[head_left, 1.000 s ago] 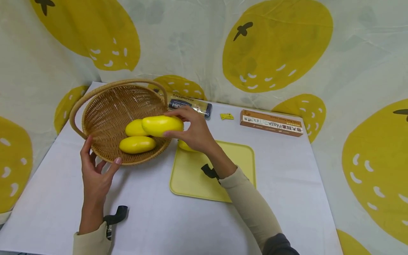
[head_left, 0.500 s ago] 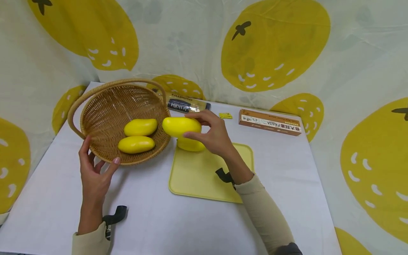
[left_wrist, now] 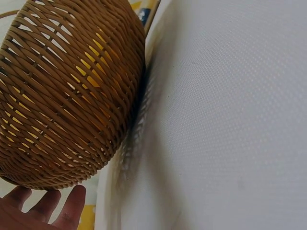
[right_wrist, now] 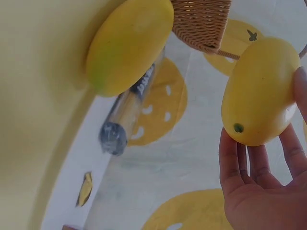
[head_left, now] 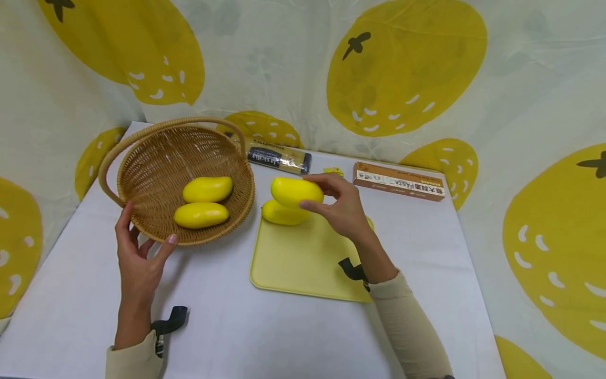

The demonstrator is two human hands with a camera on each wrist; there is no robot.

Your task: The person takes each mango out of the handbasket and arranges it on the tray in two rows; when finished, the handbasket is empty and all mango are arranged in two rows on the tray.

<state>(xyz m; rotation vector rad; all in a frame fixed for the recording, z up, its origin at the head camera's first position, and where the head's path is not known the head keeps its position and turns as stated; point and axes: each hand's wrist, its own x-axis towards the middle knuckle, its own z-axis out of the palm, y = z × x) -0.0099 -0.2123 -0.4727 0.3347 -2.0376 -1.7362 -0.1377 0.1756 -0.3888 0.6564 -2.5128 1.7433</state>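
Your right hand [head_left: 345,210] grips a smooth, yellow, elongated oval fruit [head_left: 294,192] between thumb and fingers, holding it up off the flat, pale-yellow rectangular tray [head_left: 298,258]. A second yellow fruit [head_left: 280,215] lies at the tray's far left corner. Your left hand [head_left: 142,266] holds the brown woven wicker basket [head_left: 156,163] by its near rim, opening tilted toward you; inside, two more yellow fruits [head_left: 201,216] lie side by side.

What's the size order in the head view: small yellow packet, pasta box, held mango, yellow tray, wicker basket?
wicker basket, largest
yellow tray, partly covered
pasta box
held mango, likely nearer the camera
small yellow packet, smallest
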